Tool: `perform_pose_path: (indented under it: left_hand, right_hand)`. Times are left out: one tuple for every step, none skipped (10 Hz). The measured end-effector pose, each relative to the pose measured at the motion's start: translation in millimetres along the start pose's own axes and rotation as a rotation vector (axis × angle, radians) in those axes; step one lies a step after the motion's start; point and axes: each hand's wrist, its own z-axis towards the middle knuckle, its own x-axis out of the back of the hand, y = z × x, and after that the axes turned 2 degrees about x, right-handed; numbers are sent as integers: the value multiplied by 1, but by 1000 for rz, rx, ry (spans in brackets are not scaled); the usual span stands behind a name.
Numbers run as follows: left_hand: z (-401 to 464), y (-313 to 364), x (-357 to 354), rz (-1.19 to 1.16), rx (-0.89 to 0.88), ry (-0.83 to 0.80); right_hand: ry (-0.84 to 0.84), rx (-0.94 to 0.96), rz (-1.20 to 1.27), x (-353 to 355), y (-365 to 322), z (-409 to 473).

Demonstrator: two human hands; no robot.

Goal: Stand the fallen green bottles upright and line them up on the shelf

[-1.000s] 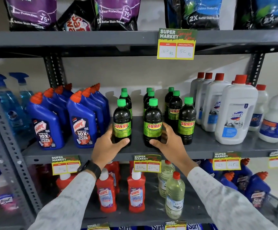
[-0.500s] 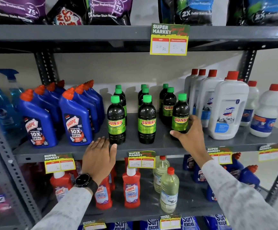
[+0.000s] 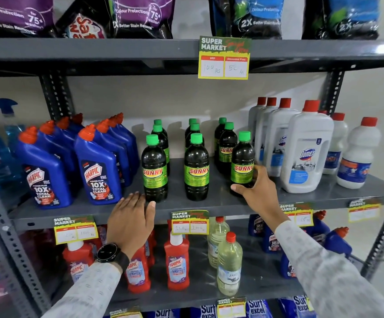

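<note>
Several dark green-capped Sunny bottles stand upright in three rows on the grey middle shelf (image 3: pixel 209 204). The front ones are the left bottle (image 3: pixel 154 167), the middle bottle (image 3: pixel 196 167) and the right bottle (image 3: pixel 242 162). My right hand (image 3: pixel 258 191) wraps around the base of the front right bottle, thumb in front and fingers behind. My left hand (image 3: pixel 130 216) rests flat on the shelf's front edge, fingers apart, just beside the base of the front left bottle and holding nothing.
Blue Harpic bottles (image 3: pixel 97 166) crowd the shelf left of the green ones, white Domex bottles (image 3: pixel 305 148) stand to the right. Price tags (image 3: pixel 190 222) hang on the shelf edge. Red and clear bottles (image 3: pixel 178 262) fill the lower shelf; detergent pouches (image 3: pixel 140 17) sit above.
My hands left the two front bottles they were holding. My right hand moved right to the front right bottle and gripped its base; my left hand dropped to the shelf edge.
</note>
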Motion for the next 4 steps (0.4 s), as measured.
perform_pose_path:
  left_hand:
    - [0, 0, -1, -4, -1, 12]
    - [0, 1, 0, -1, 6, 22]
    - [1, 0, 0, -16, 11, 5]
    - [-1, 2, 4, -107, 51, -13]
  right_hand:
    - [-1, 2, -6, 1, 0, -1]
    - [1, -3, -7, 2, -3, -4]
    - [-5, -4, -13, 0, -1, -2]
    - [-21, 33, -7, 3, -4, -3]
